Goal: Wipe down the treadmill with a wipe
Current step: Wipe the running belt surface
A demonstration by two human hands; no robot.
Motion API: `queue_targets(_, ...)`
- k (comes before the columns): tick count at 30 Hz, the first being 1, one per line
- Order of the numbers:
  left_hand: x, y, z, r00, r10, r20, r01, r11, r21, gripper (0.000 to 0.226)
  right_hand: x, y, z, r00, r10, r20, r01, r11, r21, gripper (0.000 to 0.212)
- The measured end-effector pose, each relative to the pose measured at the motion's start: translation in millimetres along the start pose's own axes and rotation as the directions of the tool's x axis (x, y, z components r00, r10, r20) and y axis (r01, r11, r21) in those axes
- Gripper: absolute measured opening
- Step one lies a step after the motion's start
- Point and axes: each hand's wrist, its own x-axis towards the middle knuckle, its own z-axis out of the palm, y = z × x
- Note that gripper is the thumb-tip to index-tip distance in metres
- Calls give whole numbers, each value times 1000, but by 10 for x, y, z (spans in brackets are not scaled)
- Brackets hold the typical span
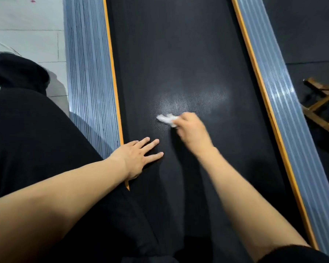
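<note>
Left hand (136, 158) lies flat, fingers spread, on the near left of the black treadmill belt (179, 44). Right hand (191, 130), blurred, grips a crumpled white wipe (166, 119) on mid-belt. No readable writing. Wooden stool (323, 109) far right.

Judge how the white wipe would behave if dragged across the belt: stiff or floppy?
Probably floppy: the wipe looks crumpled in the right hand. Likely light, bunching rather than sliding flat on the textured belt.

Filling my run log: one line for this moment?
step: wiping belt | right hand: grips wipe | left hand: flat on belt
</note>
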Motion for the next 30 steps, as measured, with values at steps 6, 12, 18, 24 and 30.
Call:
queue_targets(6, -11, 0, -23, 999, 13, -30, -14, 1000, -26, 70, -334, 857, -394, 776, 574, -260, -611, 786, -90, 20)
queue_targets(12, -60, 54, -172, 994, -22, -103, 19, 1000, -22, 65, -150, -473, 156, 997, -71, -19, 73, 980, 187, 29)
queue_targets(18, -22, 26, -202, 977, -99, -190, 91, 995, -51, 63, -103, 974, -306, 975, 129, -179, -156, 977, -147, 29)
queue_targets(24, 91, -72, -187, 924, -232, -304, 195, 970, -146, 74, -14, 1419, -452, 563, 754, -339, -796, 605, 24, 27)
queue_targets(30, 273, -209, -205, 924, -272, -269, 223, 954, -199, 89, 390, -61, 250, 976, 123, -182, -111, 991, 75, 24)
